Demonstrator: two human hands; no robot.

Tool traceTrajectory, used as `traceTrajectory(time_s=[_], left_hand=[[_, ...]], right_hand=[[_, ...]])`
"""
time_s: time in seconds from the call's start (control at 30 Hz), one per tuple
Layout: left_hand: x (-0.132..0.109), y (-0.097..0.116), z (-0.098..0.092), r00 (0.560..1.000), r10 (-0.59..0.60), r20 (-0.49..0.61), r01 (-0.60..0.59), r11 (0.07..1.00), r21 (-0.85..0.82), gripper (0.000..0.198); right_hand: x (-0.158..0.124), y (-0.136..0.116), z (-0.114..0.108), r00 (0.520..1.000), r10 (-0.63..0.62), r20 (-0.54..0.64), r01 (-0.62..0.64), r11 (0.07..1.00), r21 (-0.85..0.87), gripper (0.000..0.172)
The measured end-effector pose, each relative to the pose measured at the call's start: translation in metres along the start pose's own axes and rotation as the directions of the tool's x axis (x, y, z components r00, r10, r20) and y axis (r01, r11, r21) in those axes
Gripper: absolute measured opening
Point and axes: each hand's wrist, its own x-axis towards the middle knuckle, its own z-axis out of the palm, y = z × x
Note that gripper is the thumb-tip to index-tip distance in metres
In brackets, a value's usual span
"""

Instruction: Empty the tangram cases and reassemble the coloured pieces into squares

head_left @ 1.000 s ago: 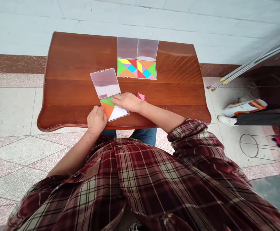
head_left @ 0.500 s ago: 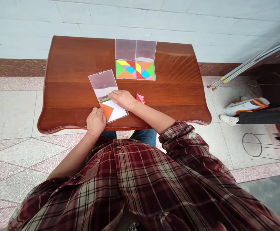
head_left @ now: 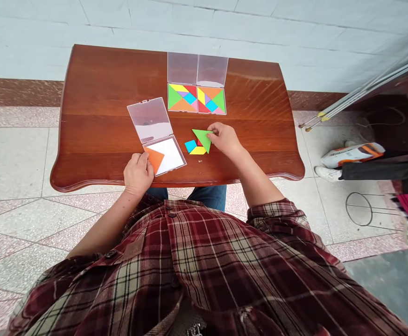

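Green triangle (head_left: 201,138), pinched in the fingertips of our right hand (head_left: 225,139) above the loose pieces (head_left: 194,149) near the front edge of the table (head_left: 95,93), wants a light, level grip, we judge, while our curled left hand (head_left: 137,171) grips the case (head_left: 169,156).

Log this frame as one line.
left hand: on corner of open case, at orange triangle | right hand: pinches green triangle over loose pieces | back: two filled cases | wooden table

Under green plastic triangle (head_left: 203,138), small red piece (head_left: 199,142) mostly hidden. Corner of orange plastic triangle (head_left: 156,158) covered by left hand (head_left: 137,173). Another person's dark trouser leg (head_left: 382,170) cut by right edge.
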Motion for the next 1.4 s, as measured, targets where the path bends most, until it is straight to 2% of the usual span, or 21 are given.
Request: traceTrajectory(time_s=[0.1, 0.17, 0.2, 0.27, 0.33, 0.4, 0.5, 0.67, 0.8, 0.9, 1.0, 1.1, 1.27, 1.4], left_hand=[[0.001, 0.0, 0.0, 1.0, -0.013, 0.004, 0.013, 1.0, -0.015, 0.04], [0.001, -0.001, 0.001, 1.0, -0.014, 0.009, 0.014, 1.0, -0.027, 0.04], [0.001, -0.001, 0.001, 1.0, -0.012, 0.014, 0.013, 0.999, -0.032, 0.04], [0.001, -0.001, 0.001, 1.0, -0.009, 0.023, 0.01, 0.999, -0.038, 0.04], [0.001, -0.001, 0.0, 1.0, 0.002, 0.027, -0.002, 0.999, -0.035, 0.04], [0.001, 0.0, -0.001, 0.999, 0.017, 0.028, -0.017, 0.999, -0.027, 0.04], [0.002, 0.002, -0.003, 0.999, 0.025, 0.041, -0.025, 1.0, -0.011, 0.041], [0.003, 0.004, -0.003, 0.998, 0.013, 0.057, -0.016, 0.999, 0.041, 0.045], [0.004, 0.004, -0.004, 0.998, -0.003, 0.068, 0.002, 1.0, 0.025, 0.046], [0.004, 0.003, -0.004, 0.998, -0.015, 0.06, 0.015, 1.0, -0.006, 0.048], [0.003, 0.001, -0.002, 1.0, -0.013, 0.026, 0.014, 0.999, -0.034, 0.048], [0.003, -0.001, 0.0, 1.0, -0.005, -0.018, 0.004, 0.998, -0.055, 0.046], [0.002, -0.004, 0.004, 1.0, 0.003, -0.029, -0.005, 0.999, -0.049, 0.043], [0.002, -0.006, 0.005, 0.999, 0.011, -0.05, -0.015, 0.998, -0.068, 0.042]], right_hand=[[-0.007, -0.015, 0.005, 0.998, -0.021, -0.067, 0.014, 0.994, -0.106, 0.027], [-0.014, -0.037, 0.015, 0.992, -0.105, -0.066, 0.097, 0.988, -0.118, 0.029], [-0.019, -0.05, 0.022, 0.987, -0.159, -0.02, 0.156, 0.983, -0.1, 0.028], [-0.028, -0.079, 0.04, 0.955, -0.251, 0.157, 0.261, 0.964, -0.049, 0.027], [-0.037, -0.105, 0.057, 0.93, -0.249, 0.272, 0.273, 0.961, -0.054, 0.032], [-0.045, -0.125, 0.07, 0.931, -0.199, 0.306, 0.24, 0.965, -0.104, 0.037], [-0.05, -0.138, 0.077, 0.925, -0.162, 0.344, 0.219, 0.967, -0.134, 0.037], [-0.042, -0.133, 0.08, 0.924, -0.14, 0.355, 0.155, 0.988, -0.014, 0.038], [-0.034, -0.125, 0.087, 0.92, -0.154, 0.359, 0.097, 0.981, 0.17, 0.011], [-0.03, -0.116, 0.088, 0.936, -0.175, 0.304, 0.064, 0.937, 0.343, 0.011], [-0.026, -0.101, 0.08, 0.969, -0.166, 0.181, 0.043, 0.842, 0.538, 0.016], [-0.023, -0.08, 0.065, 0.992, -0.055, 0.113, -0.044, 0.689, 0.724, 0.023], [-0.035, -0.057, 0.045, 0.973, 0.121, 0.196, -0.23, 0.468, 0.853, 0.034], [-0.052, -0.06, 0.052, 0.932, 0.17, 0.319, -0.36, 0.359, 0.861, 0.033]])
